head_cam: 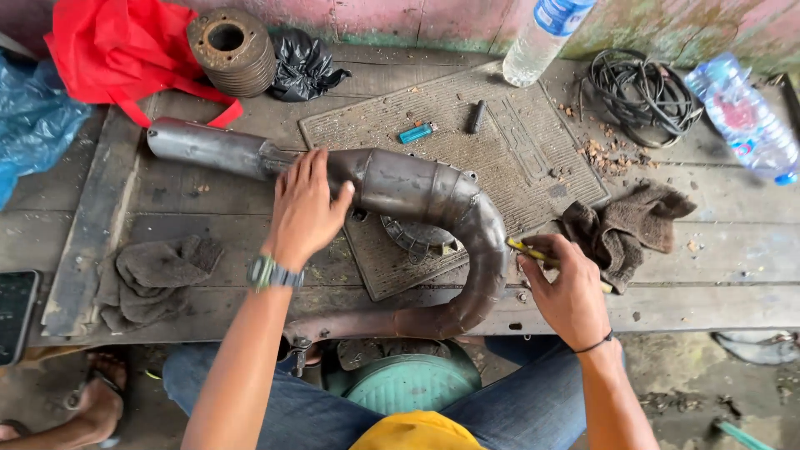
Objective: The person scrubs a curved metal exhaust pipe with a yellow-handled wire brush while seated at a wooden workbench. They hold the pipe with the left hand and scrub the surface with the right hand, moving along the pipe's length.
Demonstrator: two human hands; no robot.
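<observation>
My left hand (304,208) lay spread flat on the exhaust pipe (417,196), which curved across the ribbed mat (500,142). My right hand (571,292), just right of the pipe's bend, pinched 1 yellow-handled tool (533,252). The pipe looked heavy, stiff, rust-brown steel; its straight neck seemed the best grip.
</observation>
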